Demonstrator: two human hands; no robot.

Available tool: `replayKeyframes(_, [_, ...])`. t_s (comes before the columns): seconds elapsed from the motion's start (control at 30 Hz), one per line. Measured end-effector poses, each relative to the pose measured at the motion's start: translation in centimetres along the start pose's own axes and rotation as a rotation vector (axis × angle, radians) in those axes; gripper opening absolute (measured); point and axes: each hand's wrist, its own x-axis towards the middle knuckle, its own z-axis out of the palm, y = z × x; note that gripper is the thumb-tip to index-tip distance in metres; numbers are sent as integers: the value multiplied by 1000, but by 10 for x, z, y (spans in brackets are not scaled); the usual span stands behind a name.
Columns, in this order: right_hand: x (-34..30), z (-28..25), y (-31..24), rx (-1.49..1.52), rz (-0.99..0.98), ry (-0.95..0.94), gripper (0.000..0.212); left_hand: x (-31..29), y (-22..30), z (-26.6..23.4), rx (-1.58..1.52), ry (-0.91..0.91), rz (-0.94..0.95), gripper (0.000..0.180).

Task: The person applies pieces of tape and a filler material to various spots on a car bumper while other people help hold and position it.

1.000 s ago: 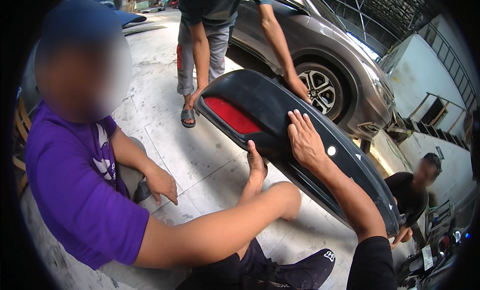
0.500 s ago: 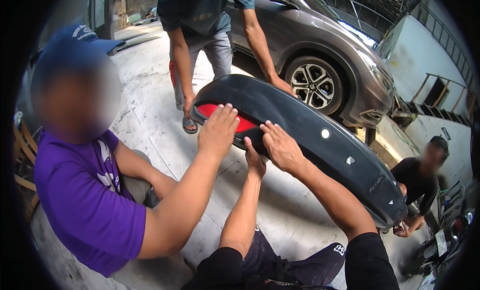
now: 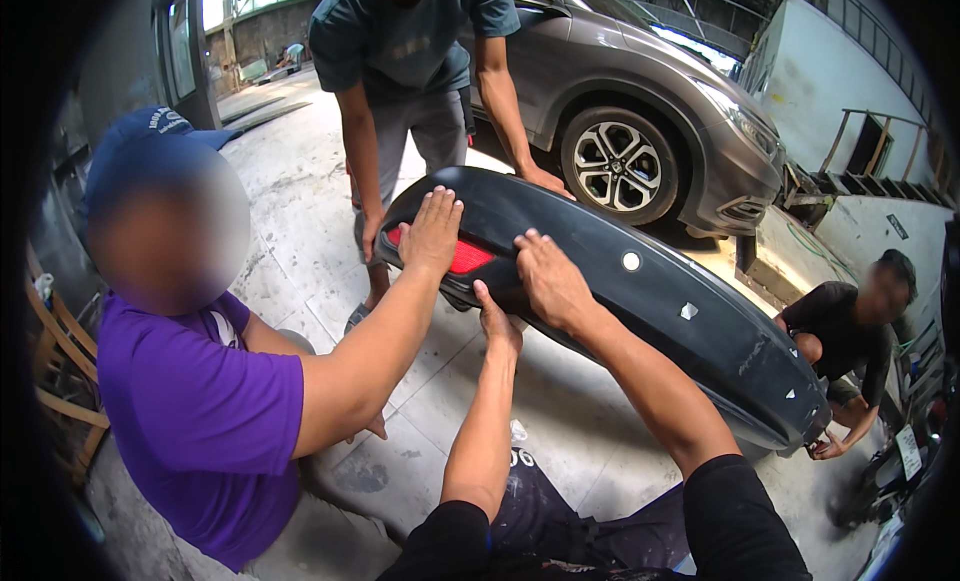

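Note:
A long black car bumper [image 3: 600, 301] is held up at a slant in front of me, with a red lens [image 3: 470, 258] set in its left end. My left hand [image 3: 497, 323] grips the lower edge below the lens, thumb on the front and fingers hidden behind. My right hand [image 3: 553, 286] lies on the black face just right of the lens, its fingers stretched out. A co-worker's hand [image 3: 432, 231] rests flat across the lens from the left.
A person in a dark green shirt [image 3: 400, 51] holds the bumper from the far side. Another person in black [image 3: 845, 326] crouches at its right end. Behind stands a grey car [image 3: 660, 71]. Motorcycle parts [image 3: 905, 456] show at the lower right.
The bumper's left end sits slightly lower and further left in view. My right hand is a little further from the lens. The left co-worker's body has shifted right, and their other hand now shows lower.

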Motion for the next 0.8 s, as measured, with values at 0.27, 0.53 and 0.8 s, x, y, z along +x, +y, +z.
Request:
replayKeyframes(0.27, [4, 7, -11, -50, 54, 3, 24, -12, 7, 6, 61, 33, -35, 105])
replayKeyframes(0.53, [-1, 16, -5, -2, 94, 53, 26, -7, 3, 8, 50, 59, -29, 102])
replayKeyframes(0.8, [-2, 8, 2, -67, 232, 135, 31, -13, -6, 10, 73, 152, -33, 99])
